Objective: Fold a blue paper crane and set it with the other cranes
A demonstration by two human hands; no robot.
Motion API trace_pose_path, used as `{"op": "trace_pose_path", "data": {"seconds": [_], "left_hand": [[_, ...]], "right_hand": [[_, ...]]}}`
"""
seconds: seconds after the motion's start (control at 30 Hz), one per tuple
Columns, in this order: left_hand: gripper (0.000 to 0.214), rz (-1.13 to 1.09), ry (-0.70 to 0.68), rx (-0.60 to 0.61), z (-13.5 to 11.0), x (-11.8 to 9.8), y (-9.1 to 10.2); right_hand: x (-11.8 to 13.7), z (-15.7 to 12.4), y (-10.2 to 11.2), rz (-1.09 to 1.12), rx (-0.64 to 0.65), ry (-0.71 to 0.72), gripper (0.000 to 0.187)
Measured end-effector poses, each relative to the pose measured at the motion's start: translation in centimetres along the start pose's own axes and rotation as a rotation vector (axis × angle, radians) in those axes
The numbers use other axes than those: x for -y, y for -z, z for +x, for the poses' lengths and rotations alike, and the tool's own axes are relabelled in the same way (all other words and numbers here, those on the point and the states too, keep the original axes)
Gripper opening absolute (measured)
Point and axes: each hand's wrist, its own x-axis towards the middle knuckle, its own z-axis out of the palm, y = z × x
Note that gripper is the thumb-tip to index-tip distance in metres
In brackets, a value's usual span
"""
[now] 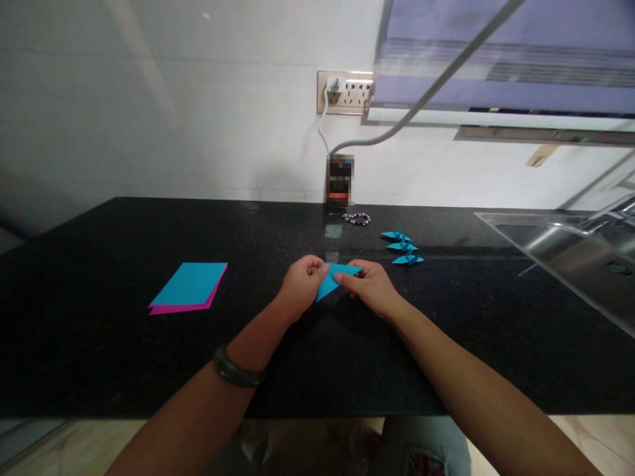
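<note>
Between my two hands, a folded blue sheet of origami paper is held just above the black countertop; it has a triangular outline. My left hand pinches its left corner with thumb and fingers. On the other side, my right hand grips the right part, thumb lying on top and fingers behind or beneath. Parts of the paper are hidden by my fingers. Three folded blue paper cranes stand in a short row beyond my right hand. A stack of square blue and pink paper lies off to the left.
A blurred-out phone-like device leans against the wall, a beaded bracelet in front of it. Above it is a socket panel with a plugged-in cable. A grey hose crosses the upper right. The steel sink is at the right.
</note>
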Motion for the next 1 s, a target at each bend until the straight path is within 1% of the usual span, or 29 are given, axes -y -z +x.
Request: {"op": "trace_pose_path", "data": {"seconds": [0.17, 0.3, 0.4, 0.47, 0.6, 0.7, 0.8, 0.9, 1.0], "left_hand": [[0.021, -0.097, 0.032, 0.038, -0.15, -0.12, -0.05], [0.021, -0.230, 0.111, 0.056, -0.02, -0.08, 0.14], [0.019, -0.307, 0.166, 0.067, 0.11, -0.14, 0.27], [0.019, -0.335, 0.192, 0.073, 0.11, -0.25, 0.30], [0.018, -0.347, 0.213, 0.095, 0.02, -0.36, 0.28], [0.020, -0.324, 0.191, 0.090, 0.08, -0.25, 0.26], [0.022, -0.312, 0.176, 0.092, 0.17, -0.10, 0.29], [0.023, -0.332, 0.182, 0.096, 0.21, 0.02, 0.37], [0.023, -0.349, 0.189, 0.109, 0.20, 0.07, 0.46]], "right_hand": [[0.05, 0.00, 0.05, 0.044, -0.023, 0.022, 0.025], [0.36, 0.11, 0.15, 0.166, -0.018, 0.029, 0.023], [0.42, 0.25, 0.43, 0.256, -0.001, 0.065, 0.035], [0.33, 0.32, 0.63, 0.276, 0.004, 0.105, 0.039], [0.14, 0.33, 0.81, 0.217, -0.023, 0.135, 0.035], [0.16, 0.29, 0.78, 0.169, -0.034, 0.123, 0.031], [0.25, 0.28, 0.73, 0.140, -0.046, 0.127, 0.032], [0.28, 0.36, 0.68, 0.112, -0.088, 0.129, 0.033], [0.12, 0.49, 0.58, 0.072, -0.133, 0.140, 0.030]]}}
